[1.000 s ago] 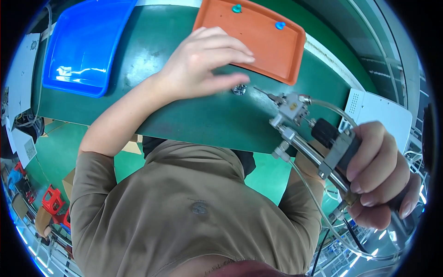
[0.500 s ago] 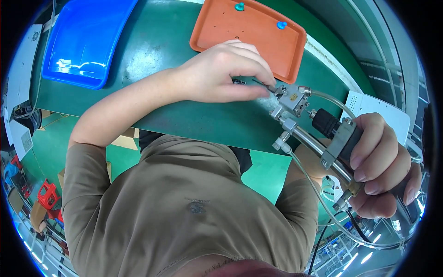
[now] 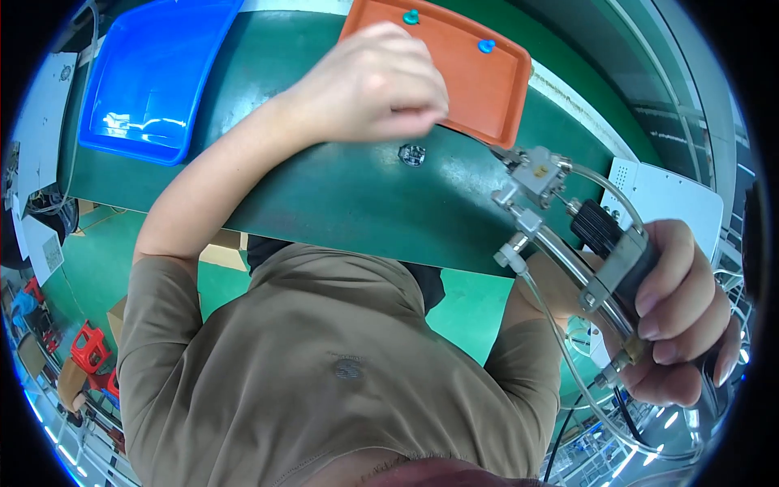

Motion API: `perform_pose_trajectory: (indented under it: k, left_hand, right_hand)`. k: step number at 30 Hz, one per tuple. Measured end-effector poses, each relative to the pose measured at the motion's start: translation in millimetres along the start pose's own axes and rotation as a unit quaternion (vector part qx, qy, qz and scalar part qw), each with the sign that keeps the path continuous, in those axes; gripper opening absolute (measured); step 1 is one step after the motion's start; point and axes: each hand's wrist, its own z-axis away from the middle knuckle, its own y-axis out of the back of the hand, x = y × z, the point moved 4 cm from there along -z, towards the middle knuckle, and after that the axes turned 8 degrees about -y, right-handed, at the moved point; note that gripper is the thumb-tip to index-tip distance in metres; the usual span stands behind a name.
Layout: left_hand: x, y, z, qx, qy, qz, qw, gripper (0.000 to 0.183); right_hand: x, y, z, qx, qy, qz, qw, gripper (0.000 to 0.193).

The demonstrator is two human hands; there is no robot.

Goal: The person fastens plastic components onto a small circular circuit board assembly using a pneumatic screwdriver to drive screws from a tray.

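My right hand (image 3: 682,312) is wrapped around a metal dispensing valve (image 3: 576,264) with clear hoses and a black knob, held at the right above the table's near edge. Its thin nozzle points up and left, toward the orange tray (image 3: 507,118). My left hand (image 3: 377,85) hovers over the tray's near left part, well apart from the nozzle. Its fingers are curled and pressed together, slightly blurred; whatever they may hold is hidden. Below that hand, a small black-and-silver part (image 3: 412,155) lies on the green table (image 3: 341,199).
One green stopper-like piece (image 3: 411,16) and one blue piece (image 3: 487,46) stand in the orange tray. At the left is a blue tray (image 3: 142,93). A white device (image 3: 669,199) sits at the right, behind the hoses. Red stools (image 3: 88,347) stand on the floor.
My left hand has drawn away from the nozzle, up and left over the tray, uncovering the small part on the table. The dispensing valve has shifted slightly right and down.
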Motion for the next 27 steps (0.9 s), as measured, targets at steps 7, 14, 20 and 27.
perform_pose_trajectory:
  k: [7, 14, 20, 27]
  left_hand:
    - [-9.3, 20.6, 21.6, 0.021, 0.101, -0.187, 0.977, 0.017]
    - [23.5, -3.5, 32.3, -0.064, 0.031, 0.039, 0.997, 0.016]
    - [25.9, -11.9, 35.8, -0.092, 0.037, 0.021, 0.995, 0.017]
    - [28.1, -23.9, 43.1, -0.112, 0.028, -0.038, 0.993, 0.014]
  right_hand:
    - [23.9, 3.2, -18.3, -0.188, -0.15, 0.088, 0.967, 0.036]
    - [44.8, 1.0, -29.3, -0.256, -0.211, 0.07, 0.941, 0.03]
    - [37.0, -4.8, -26.6, -0.209, -0.201, 0.086, 0.953, 0.031]
    - [42.6, -0.8, -20.2, -0.2, -0.203, 0.058, 0.957, 0.037]
